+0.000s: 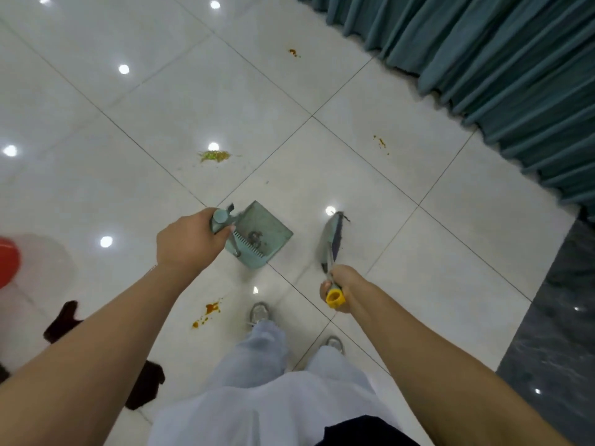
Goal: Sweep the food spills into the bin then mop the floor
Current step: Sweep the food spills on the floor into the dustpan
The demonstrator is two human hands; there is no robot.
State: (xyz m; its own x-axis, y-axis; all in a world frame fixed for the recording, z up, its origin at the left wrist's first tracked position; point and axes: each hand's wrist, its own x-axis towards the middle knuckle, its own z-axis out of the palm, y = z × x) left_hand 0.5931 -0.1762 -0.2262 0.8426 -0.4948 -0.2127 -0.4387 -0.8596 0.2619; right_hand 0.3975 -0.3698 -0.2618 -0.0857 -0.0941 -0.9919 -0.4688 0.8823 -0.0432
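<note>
My left hand [190, 241] grips the top of the handle of a green dustpan [262, 235], whose pan hangs over the white tiles with a little debris inside. My right hand [341, 286] grips a broom [330, 241] near its yellow handle end, the grey-blue head pointing away from me. A yellow-green pile of food [214, 156] lies on the tile ahead of the dustpan. Orange sauce stains sit near my left foot [209, 312], at the right [381, 142] and far ahead [293, 53].
A teal curtain [483, 59] runs along the right side. A dark marble strip [553, 317] borders the tiles at lower right. A red round object [8, 265] and dark furniture feet [62, 320] stand at the left. My shoes [259, 312] are below the dustpan.
</note>
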